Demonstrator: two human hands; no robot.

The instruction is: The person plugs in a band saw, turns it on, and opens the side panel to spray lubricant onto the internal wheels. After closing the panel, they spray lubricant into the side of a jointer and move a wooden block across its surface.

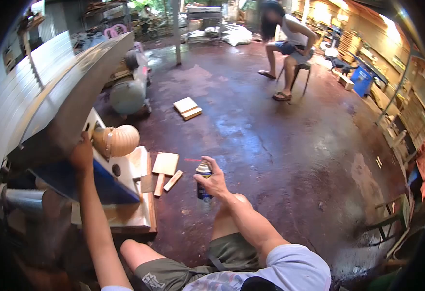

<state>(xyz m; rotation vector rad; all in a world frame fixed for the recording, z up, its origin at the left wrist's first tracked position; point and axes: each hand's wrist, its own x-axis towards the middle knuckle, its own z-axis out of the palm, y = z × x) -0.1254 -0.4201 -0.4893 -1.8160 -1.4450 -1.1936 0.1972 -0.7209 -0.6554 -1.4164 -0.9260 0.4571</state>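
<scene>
My right hand (pixel 216 182) is wrapped round a dark blue spray can (pixel 204 195), its index finger on the nozzle. A thin red straw (pixel 192 159) points left from the nozzle. On the left, my left hand (pixel 81 151) reaches under a tilted machine top (pixel 84 72), against the white and blue machine cabinet (pixel 113 177). Shadow and the hand's own back hide most of its fingers. Just right of that hand, a ribbed tan hose (pixel 124 140) is clamped to the cabinet's side. The can is held apart from the cabinet, over the floor.
Wood pieces (pixel 166 163) lie on the floor beside the cabinet's wooden base (pixel 152 213). More boards (pixel 186 105) lie farther off. A grey tank (pixel 127 97) stands behind the machine. Another person (pixel 295 36) sits on a stool at the back right. A post (pixel 177 39) rises behind.
</scene>
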